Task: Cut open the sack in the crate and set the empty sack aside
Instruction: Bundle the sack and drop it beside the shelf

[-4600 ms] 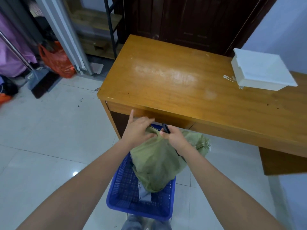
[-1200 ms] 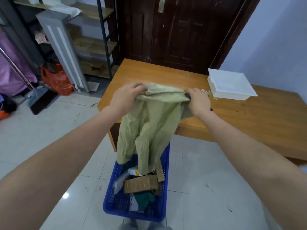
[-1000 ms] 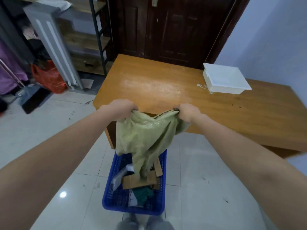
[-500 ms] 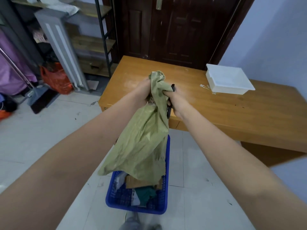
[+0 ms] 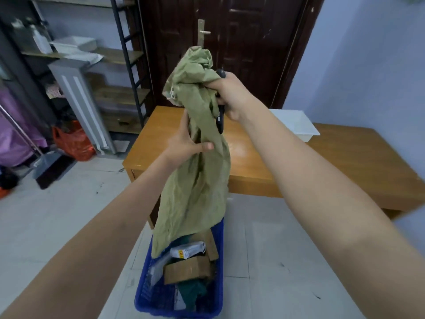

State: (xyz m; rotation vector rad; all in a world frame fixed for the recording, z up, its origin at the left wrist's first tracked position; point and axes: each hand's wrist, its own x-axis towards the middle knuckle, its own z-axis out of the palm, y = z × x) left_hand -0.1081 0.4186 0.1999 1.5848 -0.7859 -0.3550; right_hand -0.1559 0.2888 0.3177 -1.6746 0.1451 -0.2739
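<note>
The limp green woven sack (image 5: pixel 195 180) hangs above the blue plastic crate (image 5: pixel 213 302) on the floor. My right hand (image 5: pixel 230 93) grips the sack's bunched top high up, together with a black cutter (image 5: pixel 220 118) whose tip points down. My left hand (image 5: pixel 186 143) is closed around the sack's neck lower down, thumb across the front. The sack's bottom edge dangles just over the crate. Inside the crate lie brown cardboard parcels (image 5: pixel 186 269), a white packet (image 5: pixel 187 249) and dark green cloth (image 5: pixel 193 293).
A wooden desk (image 5: pixel 253 166) stands behind the crate with a white tray (image 5: pixel 296 123) on it. A dark door (image 5: pixel 230 42) is at the back. Shelving, an orange bag (image 5: pixel 73 141) and a dustpan (image 5: pixel 50 166) sit at the left on the tiled floor.
Both hands have raised the sack higher. My right hand took the bunched top while my left hand slid down to the neck. The sack hangs longer and straighter over the crate.
</note>
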